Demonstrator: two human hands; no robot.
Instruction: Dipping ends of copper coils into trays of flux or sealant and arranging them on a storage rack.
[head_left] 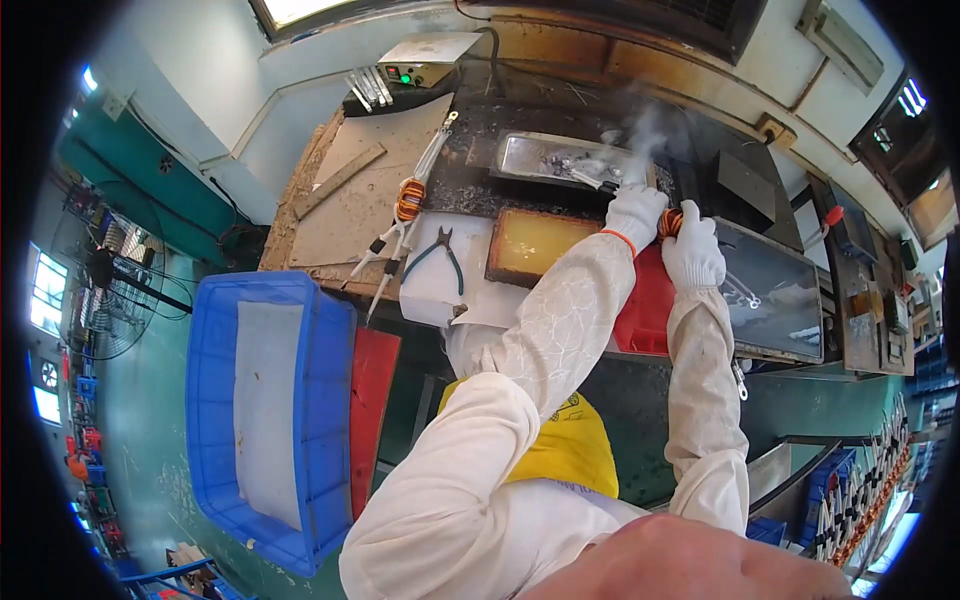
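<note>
Both my hands wear white gloves. My left hand [636, 217] is closed around the white leads of a wire-wound coil [671, 222], near their black sleeves [606, 187]. My right hand [694, 250] grips the coil's copper-orange winding from the right side. The lead ends reach over a narrow metal pot [533, 153] with a shiny silvery surface, and smoke rises by its right end. Just below the pot sits a tray of yellow, waxy-looking material [540, 246]. A second coil [410, 200] with long white leads lies to the left, close to cutting pliers [440, 255].
A blue plastic bin [330, 400] with a white sheet stands at the lower left, beside a red board [374, 400]. A red tray [645, 305] lies below my hands. A control box [425, 68] stands at the back. A dark metal box [745, 190] is at the right.
</note>
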